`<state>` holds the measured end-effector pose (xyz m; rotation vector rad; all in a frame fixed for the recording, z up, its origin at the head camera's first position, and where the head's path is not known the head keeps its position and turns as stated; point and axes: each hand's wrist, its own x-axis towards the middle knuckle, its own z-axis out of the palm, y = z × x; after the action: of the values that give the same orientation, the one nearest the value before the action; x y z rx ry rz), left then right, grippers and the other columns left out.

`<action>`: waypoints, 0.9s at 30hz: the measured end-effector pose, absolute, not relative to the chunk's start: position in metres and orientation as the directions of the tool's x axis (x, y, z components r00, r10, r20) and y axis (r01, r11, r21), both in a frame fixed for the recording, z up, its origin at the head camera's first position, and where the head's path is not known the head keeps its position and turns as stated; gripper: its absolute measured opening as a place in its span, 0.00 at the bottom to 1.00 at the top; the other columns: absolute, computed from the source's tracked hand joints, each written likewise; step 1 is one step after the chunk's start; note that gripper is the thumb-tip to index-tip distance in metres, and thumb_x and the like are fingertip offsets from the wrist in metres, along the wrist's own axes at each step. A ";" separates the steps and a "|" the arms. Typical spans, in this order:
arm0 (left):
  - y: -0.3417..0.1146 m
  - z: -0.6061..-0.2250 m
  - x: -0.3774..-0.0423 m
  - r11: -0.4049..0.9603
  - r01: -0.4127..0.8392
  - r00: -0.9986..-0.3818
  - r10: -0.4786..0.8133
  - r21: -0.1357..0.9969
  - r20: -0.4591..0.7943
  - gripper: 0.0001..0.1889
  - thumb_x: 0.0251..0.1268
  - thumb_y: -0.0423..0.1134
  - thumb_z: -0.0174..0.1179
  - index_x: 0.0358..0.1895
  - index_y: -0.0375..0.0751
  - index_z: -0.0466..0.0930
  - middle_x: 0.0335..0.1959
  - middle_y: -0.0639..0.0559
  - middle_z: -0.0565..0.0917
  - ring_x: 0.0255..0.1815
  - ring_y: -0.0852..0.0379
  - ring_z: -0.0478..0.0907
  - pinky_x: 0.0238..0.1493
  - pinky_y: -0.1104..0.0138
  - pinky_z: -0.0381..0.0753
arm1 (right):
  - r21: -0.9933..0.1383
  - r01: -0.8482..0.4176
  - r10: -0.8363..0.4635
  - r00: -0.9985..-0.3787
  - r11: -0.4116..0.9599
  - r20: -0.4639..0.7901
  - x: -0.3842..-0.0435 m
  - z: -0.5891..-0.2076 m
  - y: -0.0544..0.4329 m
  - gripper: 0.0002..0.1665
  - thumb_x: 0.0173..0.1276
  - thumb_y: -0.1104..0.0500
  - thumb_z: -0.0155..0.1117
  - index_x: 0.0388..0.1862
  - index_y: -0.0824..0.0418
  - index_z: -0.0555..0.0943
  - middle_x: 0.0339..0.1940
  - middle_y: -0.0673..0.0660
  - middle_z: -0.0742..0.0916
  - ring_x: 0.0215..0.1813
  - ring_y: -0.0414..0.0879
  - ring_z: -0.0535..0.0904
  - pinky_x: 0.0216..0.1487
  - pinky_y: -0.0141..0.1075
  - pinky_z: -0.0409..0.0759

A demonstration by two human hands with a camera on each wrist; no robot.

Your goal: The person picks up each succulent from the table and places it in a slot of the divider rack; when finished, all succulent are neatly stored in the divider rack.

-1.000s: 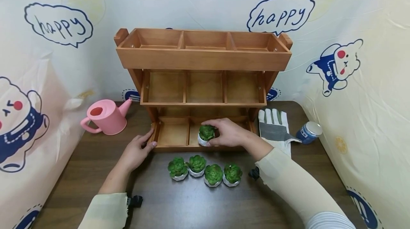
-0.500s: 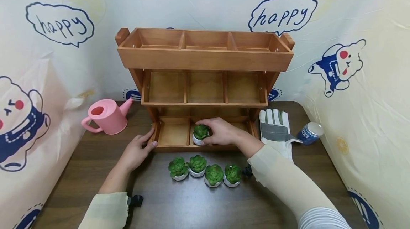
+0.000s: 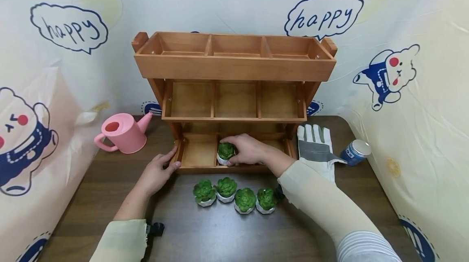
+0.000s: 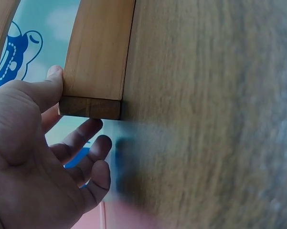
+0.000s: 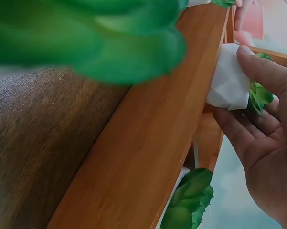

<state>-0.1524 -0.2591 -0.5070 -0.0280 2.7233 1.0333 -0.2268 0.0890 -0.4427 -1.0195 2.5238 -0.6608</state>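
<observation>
As we slide the plant (image 3: 226, 151), pinched in our right hand (image 3: 245, 150), left to just beside the lower divider (image 3: 216, 148), our left hand (image 3: 157, 172) grips the shelf's (image 3: 234, 69) left end; placement seems nearly settled.

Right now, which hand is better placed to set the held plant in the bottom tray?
Likely the right hand: it holds the plant at the bottom tray, while the left hand only touches that tray's left end.
</observation>
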 end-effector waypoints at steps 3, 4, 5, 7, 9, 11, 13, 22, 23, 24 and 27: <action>-0.260 -0.507 -0.152 0.754 -0.092 -0.975 0.064 0.650 -0.212 0.38 0.75 0.64 0.56 0.83 0.62 0.56 0.58 0.39 0.75 0.58 0.38 0.73 0.61 0.36 0.72 | -0.527 -0.560 -0.721 -0.676 0.639 -0.155 -0.229 -0.446 0.085 0.46 0.63 0.49 0.80 0.78 0.55 0.72 0.64 0.54 0.84 0.63 0.45 0.79 0.65 0.42 0.77; -0.260 -0.507 -0.152 0.755 -0.091 -0.975 0.064 0.649 -0.211 0.38 0.75 0.64 0.56 0.83 0.62 0.56 0.58 0.40 0.75 0.58 0.38 0.73 0.61 0.36 0.72 | -0.521 -0.564 -0.723 -0.672 0.640 -0.160 -0.229 -0.447 0.084 0.46 0.63 0.50 0.80 0.78 0.55 0.71 0.64 0.54 0.84 0.62 0.45 0.80 0.65 0.41 0.77; -0.260 -0.507 -0.152 0.757 -0.089 -0.976 0.065 0.648 -0.210 0.38 0.75 0.64 0.56 0.83 0.62 0.56 0.58 0.40 0.75 0.58 0.38 0.74 0.61 0.36 0.72 | -0.518 -0.567 -0.725 -0.669 0.641 -0.165 -0.229 -0.448 0.083 0.46 0.63 0.50 0.80 0.78 0.55 0.71 0.63 0.54 0.85 0.61 0.45 0.80 0.63 0.41 0.77; -0.260 -0.507 -0.151 0.759 -0.086 -0.976 0.067 0.645 -0.209 0.38 0.75 0.63 0.56 0.83 0.61 0.56 0.58 0.40 0.75 0.58 0.39 0.74 0.61 0.37 0.73 | -0.511 -0.575 -0.733 -0.658 0.639 -0.175 -0.230 -0.450 0.082 0.45 0.64 0.51 0.80 0.78 0.55 0.71 0.60 0.54 0.85 0.59 0.44 0.81 0.62 0.40 0.78; -0.260 -0.507 -0.151 0.760 -0.086 -0.975 0.068 0.644 -0.211 0.38 0.76 0.62 0.57 0.83 0.61 0.56 0.57 0.40 0.75 0.57 0.39 0.74 0.60 0.37 0.73 | -0.508 -0.577 -0.738 -0.646 0.639 -0.195 -0.229 -0.451 0.082 0.45 0.64 0.51 0.79 0.78 0.54 0.71 0.59 0.55 0.86 0.58 0.44 0.81 0.61 0.40 0.79; -0.260 -0.507 -0.151 0.761 -0.088 -0.974 0.068 0.643 -0.214 0.38 0.76 0.62 0.57 0.83 0.61 0.56 0.57 0.40 0.75 0.57 0.39 0.74 0.60 0.37 0.73 | -0.505 -0.577 -0.741 -0.637 0.641 -0.212 -0.229 -0.453 0.083 0.45 0.64 0.51 0.79 0.78 0.54 0.71 0.58 0.55 0.86 0.57 0.45 0.81 0.60 0.39 0.79; -0.260 -0.506 -0.151 0.760 -0.088 -0.975 0.068 0.644 -0.213 0.37 0.76 0.61 0.57 0.83 0.61 0.56 0.57 0.40 0.75 0.57 0.39 0.74 0.60 0.37 0.73 | -0.507 -0.574 -0.741 -0.633 0.643 -0.223 -0.230 -0.453 0.084 0.44 0.64 0.51 0.79 0.77 0.53 0.72 0.58 0.56 0.86 0.58 0.45 0.81 0.61 0.40 0.78; -0.259 -0.505 -0.151 0.769 -0.070 -0.978 0.072 0.636 -0.194 0.37 0.76 0.60 0.57 0.83 0.59 0.57 0.54 0.41 0.76 0.54 0.41 0.75 0.59 0.39 0.74 | -0.530 -0.548 -0.736 -0.632 0.647 -0.245 -0.231 -0.455 0.086 0.45 0.66 0.51 0.78 0.79 0.52 0.70 0.62 0.56 0.84 0.62 0.47 0.79 0.64 0.42 0.77; -0.259 -0.505 -0.151 0.768 -0.071 -0.978 0.071 0.636 -0.195 0.37 0.76 0.60 0.57 0.83 0.59 0.57 0.54 0.41 0.76 0.55 0.40 0.75 0.59 0.39 0.74 | -0.530 -0.546 -0.735 -0.631 0.649 -0.248 -0.231 -0.456 0.086 0.45 0.66 0.51 0.78 0.79 0.52 0.69 0.63 0.56 0.84 0.63 0.47 0.79 0.65 0.42 0.76; -0.259 -0.505 -0.151 0.769 -0.072 -0.978 0.070 0.636 -0.195 0.37 0.76 0.60 0.57 0.83 0.59 0.57 0.54 0.41 0.76 0.55 0.40 0.75 0.59 0.39 0.74 | -0.530 -0.545 -0.734 -0.631 0.650 -0.252 -0.231 -0.455 0.086 0.45 0.66 0.52 0.78 0.80 0.52 0.68 0.64 0.56 0.83 0.64 0.48 0.78 0.66 0.42 0.76; -0.259 -0.505 -0.151 0.769 -0.070 -0.979 0.070 0.635 -0.193 0.37 0.77 0.60 0.57 0.83 0.59 0.57 0.55 0.41 0.76 0.56 0.40 0.75 0.60 0.38 0.74 | -0.529 -0.543 -0.733 -0.631 0.652 -0.254 -0.230 -0.454 0.086 0.46 0.67 0.52 0.77 0.80 0.53 0.67 0.67 0.56 0.81 0.67 0.48 0.77 0.68 0.43 0.74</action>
<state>-0.1511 -0.2591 -0.5046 0.0001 2.7583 1.0023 -0.2302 0.0863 -0.4543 -0.9984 2.4195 -0.5672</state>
